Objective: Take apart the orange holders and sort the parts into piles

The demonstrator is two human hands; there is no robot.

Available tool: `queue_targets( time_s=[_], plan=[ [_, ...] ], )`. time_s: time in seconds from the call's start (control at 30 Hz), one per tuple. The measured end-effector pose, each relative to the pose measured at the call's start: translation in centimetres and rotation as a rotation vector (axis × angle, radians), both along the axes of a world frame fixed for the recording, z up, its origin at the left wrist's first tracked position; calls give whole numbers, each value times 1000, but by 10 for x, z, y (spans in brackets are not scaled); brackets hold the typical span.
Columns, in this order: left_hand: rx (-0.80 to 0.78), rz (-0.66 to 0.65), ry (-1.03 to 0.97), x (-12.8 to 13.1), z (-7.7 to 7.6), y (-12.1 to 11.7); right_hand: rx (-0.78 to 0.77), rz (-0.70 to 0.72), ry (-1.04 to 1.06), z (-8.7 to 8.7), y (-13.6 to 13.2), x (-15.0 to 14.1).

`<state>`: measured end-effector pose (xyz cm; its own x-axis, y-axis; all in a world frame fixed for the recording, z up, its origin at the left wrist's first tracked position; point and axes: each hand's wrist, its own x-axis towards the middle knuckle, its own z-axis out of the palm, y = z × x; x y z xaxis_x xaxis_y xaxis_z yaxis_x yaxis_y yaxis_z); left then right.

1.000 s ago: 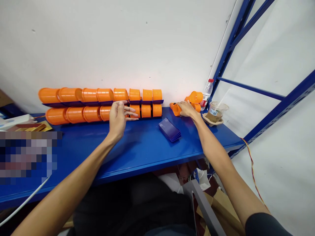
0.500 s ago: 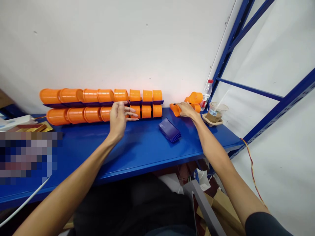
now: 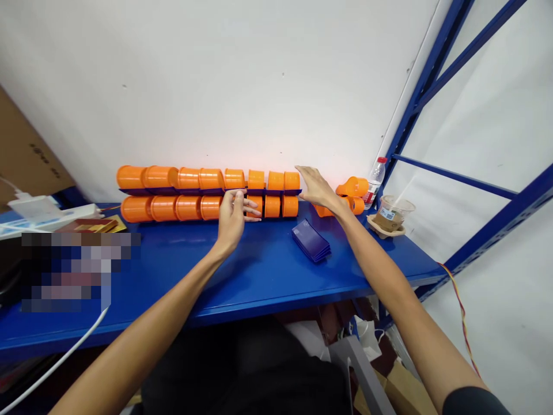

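Your left hand (image 3: 231, 218) is up and left of the cards (image 3: 311, 242), thumb raised, fingers parted toward your right. Your right hand (image 3: 318, 187) hovers behind the cards, fingers extended to your left. Both forearms (image 3: 173, 317) reach forward.

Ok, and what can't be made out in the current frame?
All in the head view:
Lower row of orange cups: partly hidden behind the left hand.
Orange pieces at right: partly hidden by the right hand and wrist.
Whatever the pixelated patch covers: masked.
Bottle: label print too small.
Cardboard: cut off by the left edge.
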<state>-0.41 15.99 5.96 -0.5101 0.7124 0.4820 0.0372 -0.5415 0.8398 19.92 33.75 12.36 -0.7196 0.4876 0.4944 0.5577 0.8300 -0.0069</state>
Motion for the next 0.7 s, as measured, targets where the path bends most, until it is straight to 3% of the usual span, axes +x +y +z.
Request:
queue_targets(
  time_s=[0.2,0.43,0.6,0.7],
  plan=[
    [17,28,3,-2,3,-3,-27,-56,-249,15,17,-39],
    [34,38,-11,-2,5,-2,-1,-108,-244,35,10,-28],
    [-23,-27,-27,0,9,-5,194,-57,-8,53,-43,-5],
    [-108,-124,-102,0,12,-6,237,92,81,45,-92,-6]
  ],
)
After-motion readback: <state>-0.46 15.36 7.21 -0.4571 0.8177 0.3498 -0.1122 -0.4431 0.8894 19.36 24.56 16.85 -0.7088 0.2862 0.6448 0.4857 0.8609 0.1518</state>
